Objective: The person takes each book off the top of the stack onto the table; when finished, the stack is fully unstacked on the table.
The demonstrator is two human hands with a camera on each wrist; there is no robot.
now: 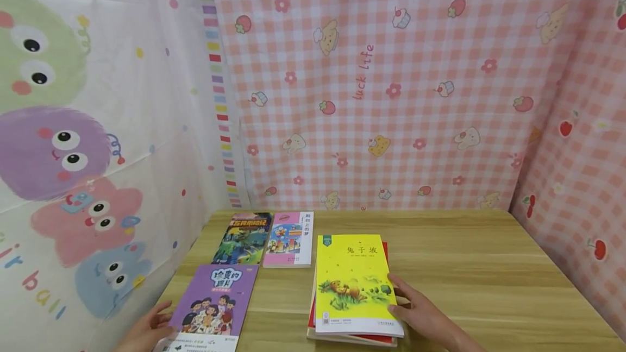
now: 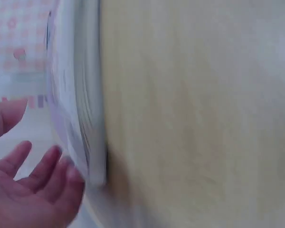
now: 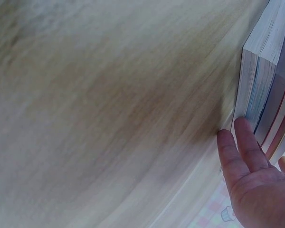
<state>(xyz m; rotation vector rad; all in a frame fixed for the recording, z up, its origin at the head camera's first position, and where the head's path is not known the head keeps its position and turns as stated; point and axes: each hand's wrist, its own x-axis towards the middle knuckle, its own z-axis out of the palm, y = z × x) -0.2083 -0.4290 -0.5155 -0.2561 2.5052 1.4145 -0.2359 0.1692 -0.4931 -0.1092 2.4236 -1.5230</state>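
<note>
My left hand [image 1: 146,330] is at the left edge of a purple book [image 1: 210,303] with cartoon children on its cover. In the left wrist view its loosely bent fingers [image 2: 40,173] are right beside the page edges of that book. A yellow book [image 1: 352,287] with a brown animal on its cover tops a stack at the table's middle. At the right side of this stack is my right hand [image 1: 420,308]. The right wrist view shows its extended fingers [image 3: 249,147] against the lower books' page edges [image 3: 256,76], with the thumb farther up.
Behind the purple book lie a green dinosaur book [image 1: 244,240] and a pink-and-white book [image 1: 288,240], side by side. Wood-grain table [image 1: 469,265] extends right of the stack. Patterned cloths [image 1: 381,113] hang at the back and both sides.
</note>
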